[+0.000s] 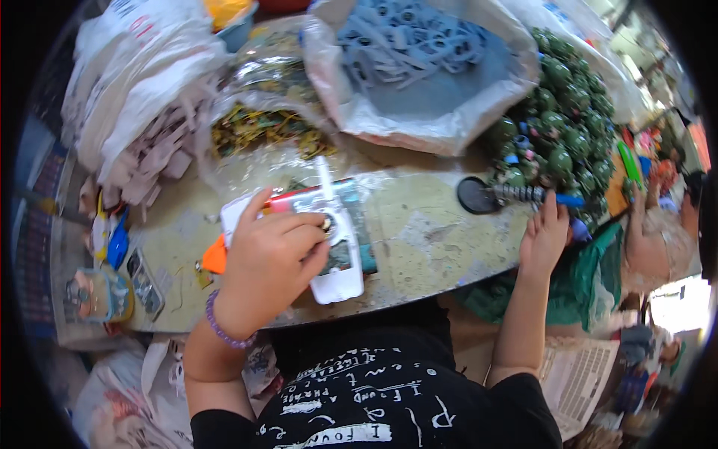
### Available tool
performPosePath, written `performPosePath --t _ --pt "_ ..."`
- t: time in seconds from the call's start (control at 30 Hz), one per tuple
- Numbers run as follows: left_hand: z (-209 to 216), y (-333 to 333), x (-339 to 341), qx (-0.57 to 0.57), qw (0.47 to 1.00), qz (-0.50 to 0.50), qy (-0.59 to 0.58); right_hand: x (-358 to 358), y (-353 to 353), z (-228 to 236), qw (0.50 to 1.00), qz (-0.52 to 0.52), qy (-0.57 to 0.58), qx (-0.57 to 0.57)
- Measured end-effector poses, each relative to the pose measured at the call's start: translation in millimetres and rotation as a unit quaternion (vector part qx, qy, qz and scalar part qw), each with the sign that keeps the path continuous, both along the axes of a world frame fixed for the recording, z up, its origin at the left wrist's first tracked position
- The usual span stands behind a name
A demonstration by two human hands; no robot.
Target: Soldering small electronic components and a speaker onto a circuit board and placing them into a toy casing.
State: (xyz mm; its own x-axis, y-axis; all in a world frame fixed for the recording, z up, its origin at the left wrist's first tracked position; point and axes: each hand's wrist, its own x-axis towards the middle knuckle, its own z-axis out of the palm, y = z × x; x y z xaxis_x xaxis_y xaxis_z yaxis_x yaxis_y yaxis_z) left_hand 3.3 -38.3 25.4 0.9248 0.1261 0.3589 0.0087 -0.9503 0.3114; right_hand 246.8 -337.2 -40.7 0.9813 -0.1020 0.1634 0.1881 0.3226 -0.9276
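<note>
My left hand (273, 251), a beaded bracelet on its wrist, lies over a white plastic piece (340, 284) with a narrow strip at its far end. Its fingers close near a tiny pale thing too small to make out. Under and behind the hand are a clear flat packet (366, 239), a red strip (288, 199) and an orange piece (214, 257). My right hand (542, 236) stretches its fingers to the blue handle (570, 200) of what looks like a soldering iron. The iron's coiled holder (521, 194) has a round black base (477, 196). Whether my fingers grip the handle is unclear.
A large white bag (449, 138) of pale blue plastic parts stands at the back. To its right lies a heap of green balls (565, 112); to the left are pale strips (161, 161) and yellow-green wiry pieces (269, 133). A clear cup (101, 295) stands near left.
</note>
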Motion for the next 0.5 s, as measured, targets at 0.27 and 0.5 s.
performPosePath --t 0.27,0.5 --pt "-14 8 -41 -0.172 0.957 0.129 -0.196 -78 117 20 0.893 0.338 -0.163 -0.249" --pt "-53 -3 -108 -0.267 0.935 0.212 -0.094 -61 233 37 0.765 0.436 -0.203 -0.429"
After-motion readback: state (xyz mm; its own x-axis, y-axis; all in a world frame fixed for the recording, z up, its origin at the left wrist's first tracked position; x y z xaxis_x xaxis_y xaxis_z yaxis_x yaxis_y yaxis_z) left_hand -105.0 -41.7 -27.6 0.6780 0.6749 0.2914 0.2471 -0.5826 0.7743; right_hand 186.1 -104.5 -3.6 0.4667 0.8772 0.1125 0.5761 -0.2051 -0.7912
